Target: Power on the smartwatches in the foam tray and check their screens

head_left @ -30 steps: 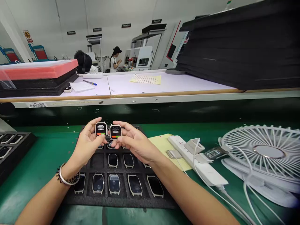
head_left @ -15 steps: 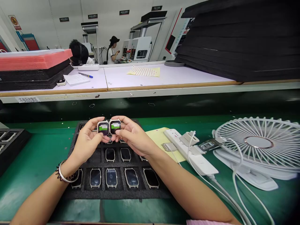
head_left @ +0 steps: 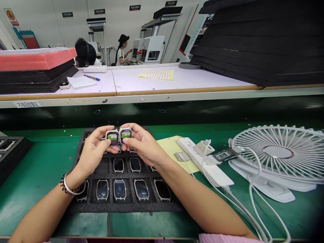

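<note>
Side by side above a black foam tray (head_left: 141, 210), two strapless smartwatches are held up with their lit screens facing me. My left hand (head_left: 95, 148) grips the left smartwatch (head_left: 112, 136) by its edges, the thumb over the lower part of the screen. In my right hand (head_left: 141, 143) is the right smartwatch (head_left: 126, 133), with the thumb across its lower screen. Both screens show green and white bands. Beneath the hands, the tray's compartments hold several dark-screened watches (head_left: 119, 189); my hands and forearms hide part of the tray.
Right of the tray are a yellow sheet (head_left: 168, 145), a white power strip (head_left: 202, 165) with cables and a white fan (head_left: 278, 155). Another tray (head_left: 12, 155) lies at left. A raised shelf (head_left: 152, 88) crosses behind, bearing black foam stacks (head_left: 253, 47). Two people are beyond.
Both thumbs have shifted over the lower part of the watch screens, and the watches tilt slightly differently. The whole view has moved a little. Both watches stay in my hands.
</note>
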### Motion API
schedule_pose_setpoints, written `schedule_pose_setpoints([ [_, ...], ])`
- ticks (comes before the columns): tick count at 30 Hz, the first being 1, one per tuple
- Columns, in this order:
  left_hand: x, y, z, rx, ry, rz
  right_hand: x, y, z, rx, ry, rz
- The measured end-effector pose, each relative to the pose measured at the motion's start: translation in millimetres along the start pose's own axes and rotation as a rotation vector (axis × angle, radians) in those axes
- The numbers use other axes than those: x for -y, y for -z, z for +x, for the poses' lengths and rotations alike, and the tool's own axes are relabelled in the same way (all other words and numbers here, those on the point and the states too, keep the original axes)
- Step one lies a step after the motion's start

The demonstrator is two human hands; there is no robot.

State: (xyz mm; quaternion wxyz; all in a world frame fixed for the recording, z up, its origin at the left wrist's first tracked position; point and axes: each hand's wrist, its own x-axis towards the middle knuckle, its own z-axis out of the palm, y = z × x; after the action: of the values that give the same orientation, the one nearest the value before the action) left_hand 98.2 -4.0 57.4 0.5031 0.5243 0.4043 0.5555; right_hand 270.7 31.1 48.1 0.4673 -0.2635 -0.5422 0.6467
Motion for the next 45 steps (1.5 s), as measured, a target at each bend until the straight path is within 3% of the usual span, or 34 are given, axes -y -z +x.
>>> schedule_pose_setpoints([
  [13, 2.7, 1.0, 2.5, -0.005, 0.017, -0.065, -3.7, 2.4, 2.2, -0.002, 0.0, 0.012],
  [20, 12.4, 6.2, 13.1, -0.063, 0.103, -0.14, -10.1, 10.5, 15.1, -0.028, -0.168, 0.207],
  [26, 20.0, 9.5, 19.8, -0.058, 0.181, -0.158, -12.1, 13.7, 19.9, -0.096, -0.266, 0.16],
  [34, 30.6, 9.4, 22.3, -0.046, 0.194, -0.105, -24.2, 18.2, 25.4, -0.099, -0.238, 0.156],
  [45, 39.7, 12.9, 26.8, -0.066, 0.106, -0.04, -34.2, 22.4, 22.6, 0.05, -0.12, 0.166],
])
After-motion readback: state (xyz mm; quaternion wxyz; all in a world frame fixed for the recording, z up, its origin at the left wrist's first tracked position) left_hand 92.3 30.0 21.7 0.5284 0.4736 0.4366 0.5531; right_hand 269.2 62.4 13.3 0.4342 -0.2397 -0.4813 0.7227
